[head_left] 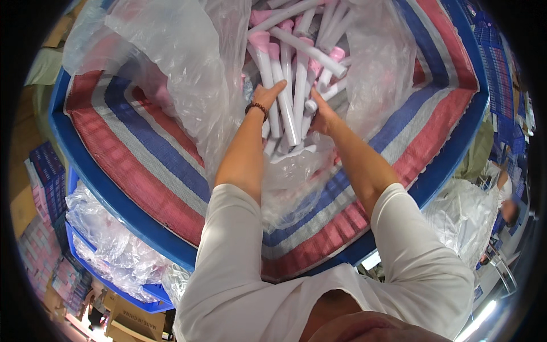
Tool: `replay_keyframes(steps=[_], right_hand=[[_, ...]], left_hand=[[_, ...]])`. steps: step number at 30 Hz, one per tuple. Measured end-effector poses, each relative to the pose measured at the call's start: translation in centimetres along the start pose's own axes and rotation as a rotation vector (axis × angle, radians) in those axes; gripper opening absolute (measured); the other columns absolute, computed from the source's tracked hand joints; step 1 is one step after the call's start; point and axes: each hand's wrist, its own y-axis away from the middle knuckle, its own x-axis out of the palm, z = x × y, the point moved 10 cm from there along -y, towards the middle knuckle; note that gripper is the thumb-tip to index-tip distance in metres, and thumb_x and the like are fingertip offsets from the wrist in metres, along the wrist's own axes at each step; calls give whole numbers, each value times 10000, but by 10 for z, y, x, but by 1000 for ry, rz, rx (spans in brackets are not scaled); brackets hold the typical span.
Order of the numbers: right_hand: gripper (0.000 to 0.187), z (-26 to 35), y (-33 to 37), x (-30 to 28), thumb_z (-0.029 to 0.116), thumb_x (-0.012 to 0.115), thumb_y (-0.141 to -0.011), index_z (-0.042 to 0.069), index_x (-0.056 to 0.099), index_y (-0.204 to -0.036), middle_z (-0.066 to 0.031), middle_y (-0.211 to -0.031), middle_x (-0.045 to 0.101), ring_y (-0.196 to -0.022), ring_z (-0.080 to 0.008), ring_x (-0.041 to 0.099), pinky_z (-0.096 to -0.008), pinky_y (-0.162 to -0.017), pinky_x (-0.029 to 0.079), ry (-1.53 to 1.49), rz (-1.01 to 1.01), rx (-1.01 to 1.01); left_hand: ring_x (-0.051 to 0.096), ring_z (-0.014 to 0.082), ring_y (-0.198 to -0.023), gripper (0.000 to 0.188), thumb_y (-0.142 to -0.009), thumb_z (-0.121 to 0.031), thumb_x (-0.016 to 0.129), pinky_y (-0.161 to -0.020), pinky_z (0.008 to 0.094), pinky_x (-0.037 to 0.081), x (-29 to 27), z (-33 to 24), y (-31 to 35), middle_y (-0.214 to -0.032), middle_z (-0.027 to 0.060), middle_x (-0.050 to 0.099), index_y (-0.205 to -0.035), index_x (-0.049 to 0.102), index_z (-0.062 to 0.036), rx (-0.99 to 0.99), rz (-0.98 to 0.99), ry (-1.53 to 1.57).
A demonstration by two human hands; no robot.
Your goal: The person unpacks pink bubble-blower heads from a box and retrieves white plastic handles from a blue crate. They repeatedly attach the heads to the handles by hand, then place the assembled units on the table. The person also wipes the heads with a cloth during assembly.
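Observation:
White tubes with pink flared ends [297, 80] lie in a loose heap inside a clear plastic liner bag [182, 51]. At the near side of the heap, my left hand [268, 97] presses against a bunch of them, its thumb over the tubes and a beaded bracelet on the wrist. My right hand [323, 115] closes in from the other side, so several tubes are gripped between the two palms. These tubes lie roughly side by side, pink ends away from me. Most fingers of both hands are hidden beside or behind the tubes.
A striped red, white and blue woven sack [148, 188] lines a large blue bin [114, 211] around the liner. A blue crate [102, 273] of clear plastic bags stands at lower left, near stacked boxes [48, 171]. More clear bags [464, 216] and another person [507, 199] are at right.

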Motion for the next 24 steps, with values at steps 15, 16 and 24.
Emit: replay_keyframes(steps=[15,16,24], right_hand=[[715,23,20,17,617,497,-825,131,456,-1348,-128,-1290,519,-1205,-291,474,-496,-994,399,-38,54,22],[709,25,24,19,611,501,-829,133,451,-1351,-124,-1284,521,-1199,-284,480,-493,-990,404,-46,47,10],[673,41,47,34,562,528,-859,144,413,-1374,-87,-1242,538,-1148,-228,528,-472,-954,447,-71,105,-173]], left_hand=[[564,270,-1078,627,-825,-411,666,-926,406,462,53,-15,45,-1187,154,580,-1257,494,9,-205,285,752],[553,269,-1087,641,-812,-400,681,-935,399,455,50,-30,46,-1196,157,571,-1261,488,15,-100,274,689],[563,264,-1059,754,-802,-485,676,-917,391,451,46,-32,55,-1194,150,571,-1289,458,48,-213,220,582]])
